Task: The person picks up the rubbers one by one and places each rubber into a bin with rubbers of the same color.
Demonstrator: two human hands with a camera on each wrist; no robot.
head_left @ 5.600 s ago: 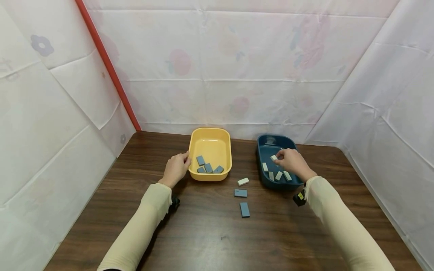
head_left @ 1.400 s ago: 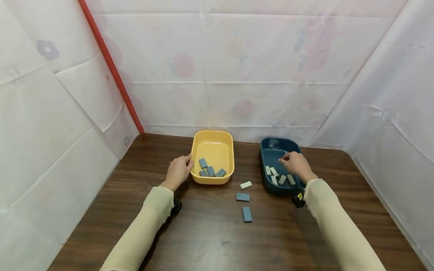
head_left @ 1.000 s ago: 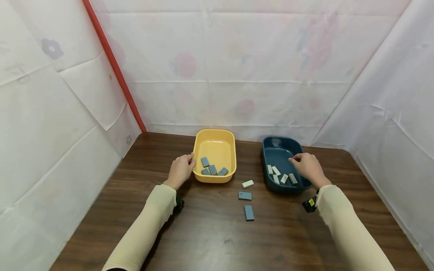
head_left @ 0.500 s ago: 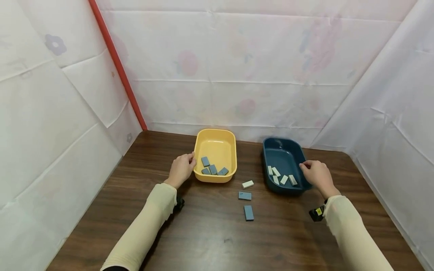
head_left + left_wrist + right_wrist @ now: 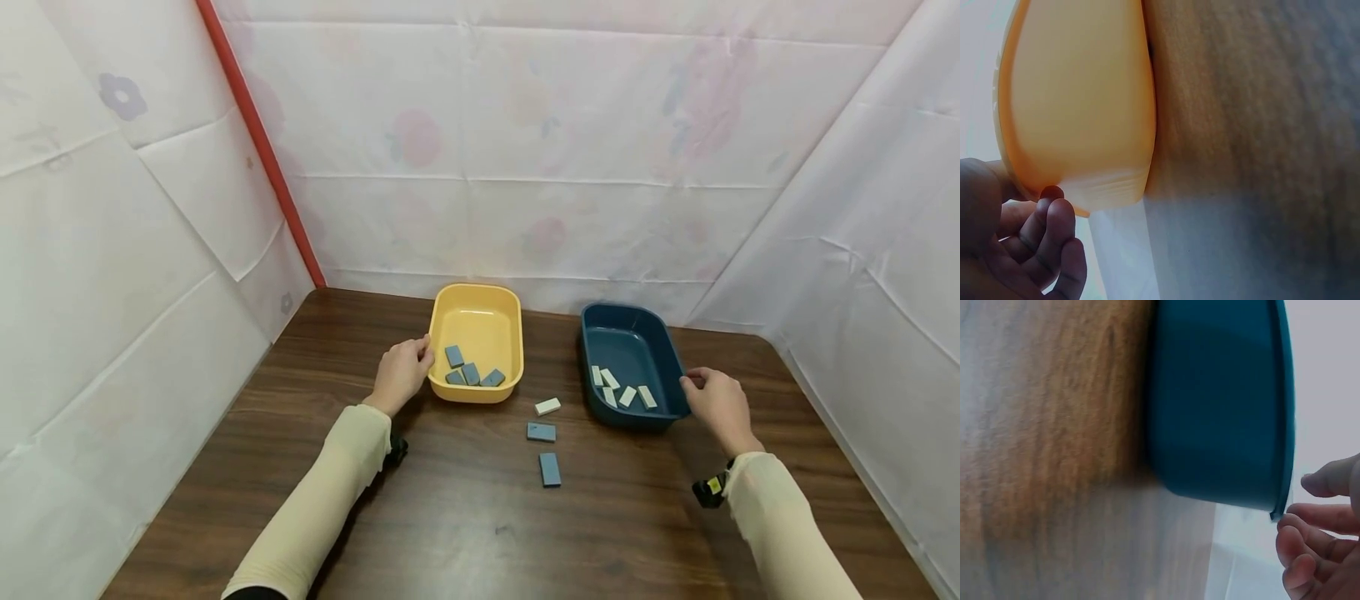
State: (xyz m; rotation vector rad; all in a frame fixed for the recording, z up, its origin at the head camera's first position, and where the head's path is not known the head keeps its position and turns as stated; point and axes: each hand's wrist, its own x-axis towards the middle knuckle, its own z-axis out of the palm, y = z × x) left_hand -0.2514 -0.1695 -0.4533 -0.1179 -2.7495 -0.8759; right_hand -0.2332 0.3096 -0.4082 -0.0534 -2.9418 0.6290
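Observation:
My left hand [image 5: 400,373] grips the left rim of the yellow basin [image 5: 480,326]; in the left wrist view its thumb and fingers meet at that rim. Several blue-grey tiles [image 5: 470,374] lie in the near half of this basin. On the right, my right hand [image 5: 722,408] is at the right rim of the dark blue basin [image 5: 628,347]. The right wrist view has its fingertips right at the rim, the thumb apart from them and nothing between. Several small white blocks [image 5: 627,396] lie inside the blue basin.
On the brown wooden table [image 5: 450,508], between and in front of the basins, lie a white block [image 5: 547,407] and two blue-grey tiles [image 5: 542,432], one nearer me. White patterned sheets [image 5: 495,150] stand behind and at both sides. A red strip [image 5: 262,150] runs down the left corner.
The white block my right hand held now lies with the others in the blue basin. That hand has moved right and nearer, out to the rim. My left hand stays on the yellow basin.

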